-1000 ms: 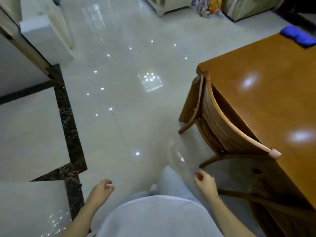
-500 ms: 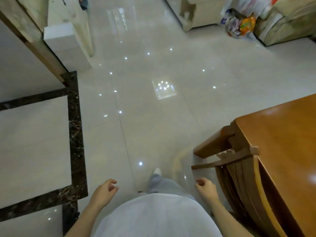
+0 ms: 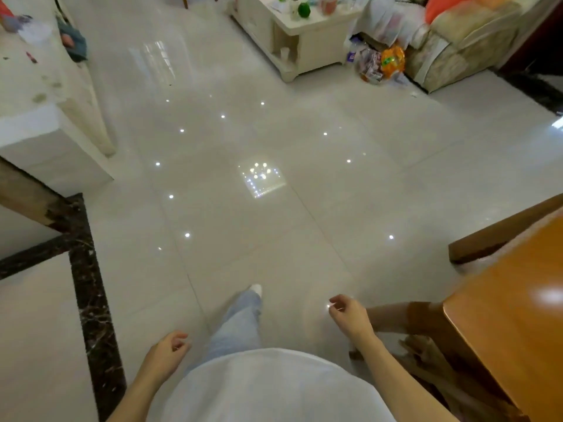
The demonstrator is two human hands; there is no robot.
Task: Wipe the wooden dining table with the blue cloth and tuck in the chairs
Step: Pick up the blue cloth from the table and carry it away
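Note:
The wooden dining table (image 3: 511, 324) fills the lower right corner, its glossy top bare here. A wooden chair (image 3: 426, 354) is tucked under its near edge, just right of my right hand. A second chair's top rail (image 3: 499, 236) shows at the right edge beyond the table corner. My left hand (image 3: 166, 353) hangs low at the left with loosely curled fingers, holding nothing. My right hand (image 3: 348, 315) hangs beside the chair, fingers loosely curled, empty. The blue cloth is out of view.
Glossy pale floor tiles (image 3: 243, 208) stretch ahead, with a dark marble border (image 3: 88, 284) at the left. A white counter (image 3: 36, 95) stands far left, a cream cabinet (image 3: 298, 35) and a sofa (image 3: 463, 41) at the back, bags (image 3: 380, 63) between them.
The view has swung left and away from the table, so the blue cloth and most of the tabletop have left the frame. Both hands stay empty, and my leg steps forward.

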